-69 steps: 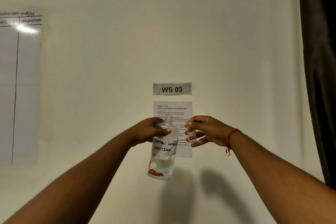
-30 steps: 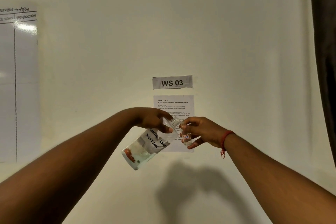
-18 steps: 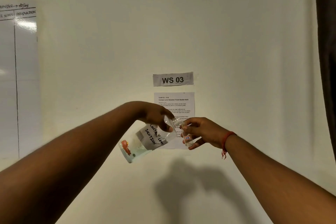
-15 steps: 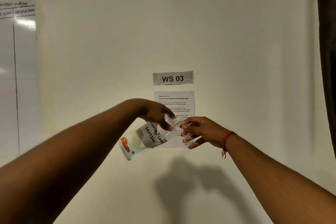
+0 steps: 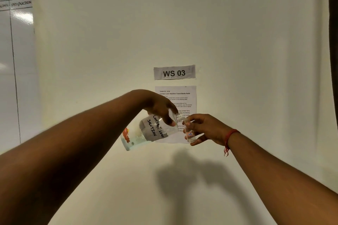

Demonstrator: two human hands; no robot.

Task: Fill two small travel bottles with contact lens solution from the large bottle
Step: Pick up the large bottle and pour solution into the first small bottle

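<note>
Your left hand (image 5: pixel 161 109) grips the large bottle (image 5: pixel 146 133) around its shoulder, fingers curled over the clear plastic; your right hand (image 5: pixel 204 128) pinches the small travel bottle (image 5: pixel 189 133) near its top between thumb and fingertips. The large bottle, hand-lettered "Contact Lens Solution", is tilted with its base down to the left and its uncapped threaded neck raised to the right, meeting the mouth of the small bottle, which stands nearly upright. Both are held in the air before a pale wall. A red thread (image 5: pixel 229 137) circles your right wrist. Behind the bottles hangs a printed task sheet (image 5: pixel 180 97), with a "WS 03" sign (image 5: pixel 174 72) above it. A whiteboard (image 5: pixel 16 60) lies far left.
</note>
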